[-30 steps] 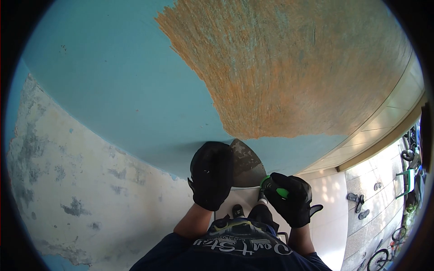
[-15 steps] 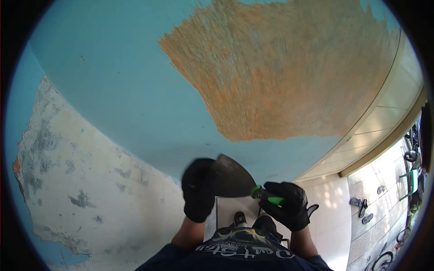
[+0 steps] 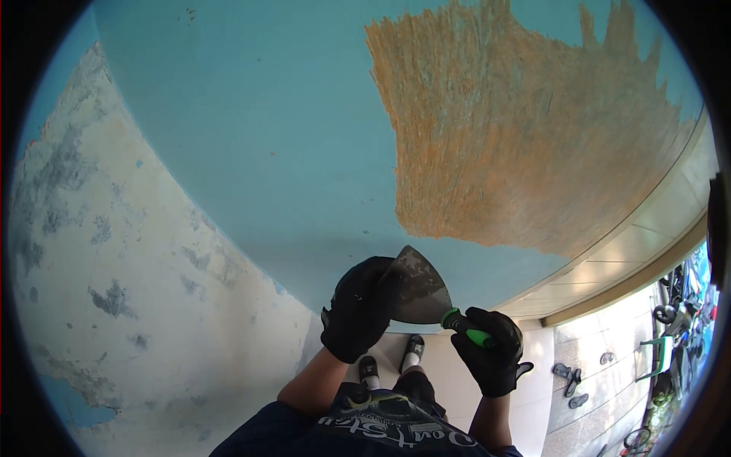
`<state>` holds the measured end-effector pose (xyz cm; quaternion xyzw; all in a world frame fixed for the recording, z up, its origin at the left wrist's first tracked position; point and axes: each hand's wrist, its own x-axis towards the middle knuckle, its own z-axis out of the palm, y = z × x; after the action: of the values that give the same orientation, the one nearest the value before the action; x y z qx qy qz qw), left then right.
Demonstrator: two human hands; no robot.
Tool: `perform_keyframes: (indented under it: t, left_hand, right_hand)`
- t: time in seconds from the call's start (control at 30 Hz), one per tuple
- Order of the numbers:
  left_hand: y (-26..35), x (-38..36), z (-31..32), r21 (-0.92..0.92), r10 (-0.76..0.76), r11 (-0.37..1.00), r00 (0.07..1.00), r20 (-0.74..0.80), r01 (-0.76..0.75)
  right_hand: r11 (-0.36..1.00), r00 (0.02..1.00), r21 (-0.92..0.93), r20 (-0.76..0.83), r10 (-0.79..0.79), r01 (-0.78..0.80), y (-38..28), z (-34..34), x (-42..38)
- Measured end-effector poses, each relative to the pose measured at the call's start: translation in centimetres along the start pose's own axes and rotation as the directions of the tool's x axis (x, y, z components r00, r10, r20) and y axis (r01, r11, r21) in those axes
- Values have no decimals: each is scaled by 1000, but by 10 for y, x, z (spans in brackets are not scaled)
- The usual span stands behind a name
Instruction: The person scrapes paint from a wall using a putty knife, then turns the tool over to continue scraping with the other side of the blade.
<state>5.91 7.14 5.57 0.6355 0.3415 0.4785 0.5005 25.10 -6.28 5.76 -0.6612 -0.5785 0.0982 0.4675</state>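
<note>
My right hand (image 3: 489, 350), in a black glove, is closed round the green and black handle of a scraper (image 3: 420, 289). The scraper's wide, flat metal blade points up and to the left, with pale smears on it. My left hand (image 3: 358, 311), also gloved in black, is closed at the blade's left edge; its fingertips are partly hidden there. Beyond both hands is a blue painted wall (image 3: 304, 167). On that wall a large rough brown patch (image 3: 495, 137) shows where the paint is off.
To the left stands a whitish wall (image 3: 175, 305) with grey blotches and a ragged paint edge. Below are my feet in sandals (image 3: 412, 352) on pale floor. At right lie several sandals (image 3: 567, 377), near a green-edged chair (image 3: 656, 358) and parked vehicles.
The view has swung, so the brown patch sits farther right. My left hand has shifted onto the blade's edge, and the blade now shows its smeared face more clearly.
</note>
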Motion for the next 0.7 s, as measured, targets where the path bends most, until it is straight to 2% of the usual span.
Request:
perform_keyframes:
  t: [0.03,0.13,0.27,0.33,0.47,0.53,0.6,0.67,0.7]
  left_hand:
    - [-5,2,2,20,79,997,995,-63,-78]
    - [-8,7,2,96,111,990,990,-83,-103]
    - [-11,8,6,10,55,998,994,-98,-55]
    - [-13,10,6,84,97,993,989,-108,-88]
    - [-7,11,4,100,121,989,988,-92,-112]
    - [-2,10,7,54,67,997,988,-139,-60]
    - [-3,11,8,41,73,997,985,-154,-68]
    - [-5,16,9,24,82,997,982,-173,-79]
    - [-6,22,7,48,164,986,952,-257,-157]
  right_hand:
    - [999,1000,-19,-12,-29,29,-1,0,3]
    - [997,998,-45,-16,-60,59,-3,-3,10]
    - [994,998,-85,-9,-66,65,0,-4,16]
    - [995,998,-78,-3,-69,68,-2,-6,18]
    - [994,996,-68,3,-88,88,-2,-7,22]
    - [995,997,-64,12,-76,76,-2,-7,23]
    - [996,998,-62,19,-63,64,0,-6,23]
    - [990,991,-46,-21,-133,132,5,-1,25]
    - [990,990,-49,-20,-136,135,2,2,30]
